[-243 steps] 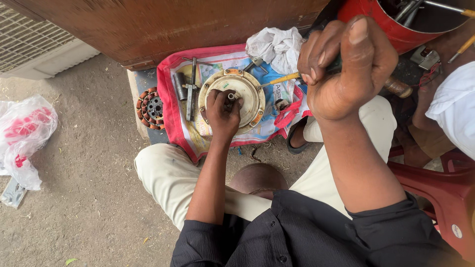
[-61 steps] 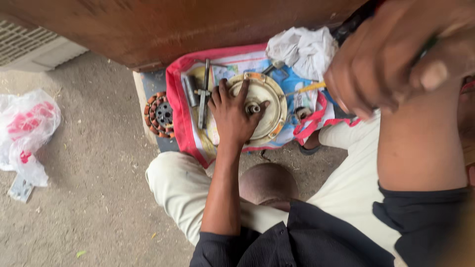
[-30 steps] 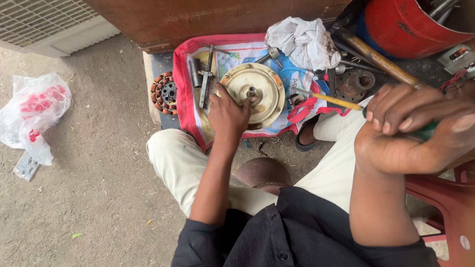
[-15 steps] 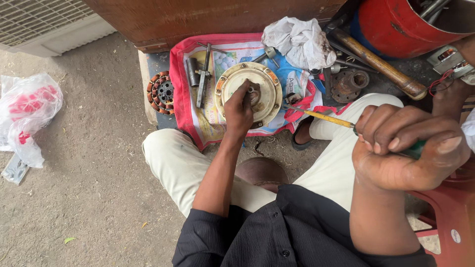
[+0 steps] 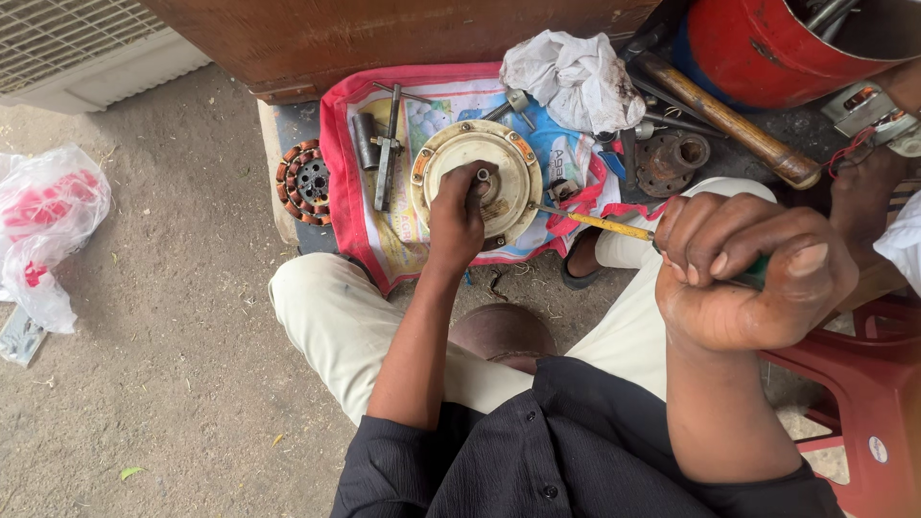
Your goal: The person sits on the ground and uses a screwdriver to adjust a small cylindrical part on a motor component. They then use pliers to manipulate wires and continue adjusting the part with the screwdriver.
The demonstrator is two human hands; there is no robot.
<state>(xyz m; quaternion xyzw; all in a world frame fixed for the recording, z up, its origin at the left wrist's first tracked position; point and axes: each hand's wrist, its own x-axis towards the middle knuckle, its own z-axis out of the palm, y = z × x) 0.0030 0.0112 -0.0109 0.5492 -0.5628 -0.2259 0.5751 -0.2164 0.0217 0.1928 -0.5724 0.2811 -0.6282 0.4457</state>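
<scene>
Left hand on motor housing, right hand gripping screwdriver.

The left hand (image 5: 457,216) rests fingers closed on the round cream motor housing (image 5: 477,180), near its centre shaft. The right hand (image 5: 753,273), at 3 o'clock from the housing, is clenched around a yellow-shafted screwdriver (image 5: 597,222). A copper-wound stator (image 5: 302,178) lies at 9 o'clock; open ground lies beyond.

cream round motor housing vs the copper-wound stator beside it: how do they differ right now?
The cream motor housing lies on the red-edged printed sheet; the stator sits off the sheet's left edge.
The left hand rests on the housing; nothing touches the stator.
The housing is a wider closed disc with a shaft at its middle; the stator is smaller, with open copper coils around a dark core.
Both are round and lie flat.
</scene>
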